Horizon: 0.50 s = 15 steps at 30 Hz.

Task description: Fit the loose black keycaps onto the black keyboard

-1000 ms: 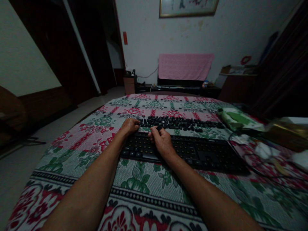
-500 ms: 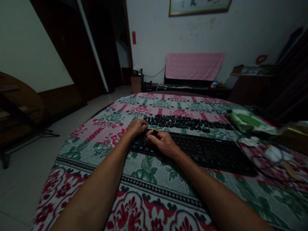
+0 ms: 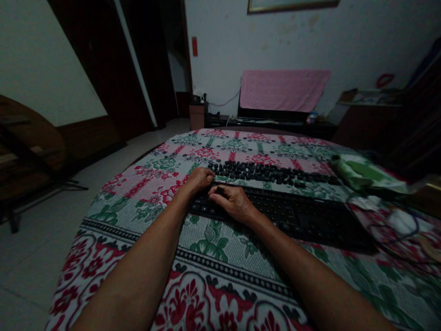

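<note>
Left hand (image 3: 200, 178), just left of centre: curled; contents cannot be told. Right hand (image 3: 233, 201), centre: pinching small black piece (image 3: 219, 190), best held lightly, square. Loose keycaps (image 3: 263, 171), centre. Black keyboard (image 3: 294, 210), centre to lower right: best steadied.

From close above the near side of the table (image 3: 212, 236), the head camera looks forward and down, facing the far wall (image 3: 220, 50).

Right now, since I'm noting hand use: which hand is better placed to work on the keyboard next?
Probably the right hand: it is over the keyboard, with a small black object at its fingers. The left hand is by the far left corner, near the loose black keys.
</note>
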{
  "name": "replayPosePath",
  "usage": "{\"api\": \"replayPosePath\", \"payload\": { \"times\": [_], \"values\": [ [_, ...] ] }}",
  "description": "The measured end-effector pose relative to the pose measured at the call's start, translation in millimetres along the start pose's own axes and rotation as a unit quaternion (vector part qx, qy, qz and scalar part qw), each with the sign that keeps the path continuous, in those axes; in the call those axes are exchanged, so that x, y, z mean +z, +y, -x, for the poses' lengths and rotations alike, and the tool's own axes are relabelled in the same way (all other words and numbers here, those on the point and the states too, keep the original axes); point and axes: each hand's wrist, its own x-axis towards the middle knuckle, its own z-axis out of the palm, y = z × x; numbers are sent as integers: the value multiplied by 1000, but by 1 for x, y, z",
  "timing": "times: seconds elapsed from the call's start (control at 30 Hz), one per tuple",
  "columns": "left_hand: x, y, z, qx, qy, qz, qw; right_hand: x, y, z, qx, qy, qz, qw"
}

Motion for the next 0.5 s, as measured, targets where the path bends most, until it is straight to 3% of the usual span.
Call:
{"api": "replayPosePath", "payload": {
  "times": [0.5],
  "values": [
    [7,-6,-7,-3,1,-3,1000,14,0,-5,-75,-19,125,989]
  ]
}}
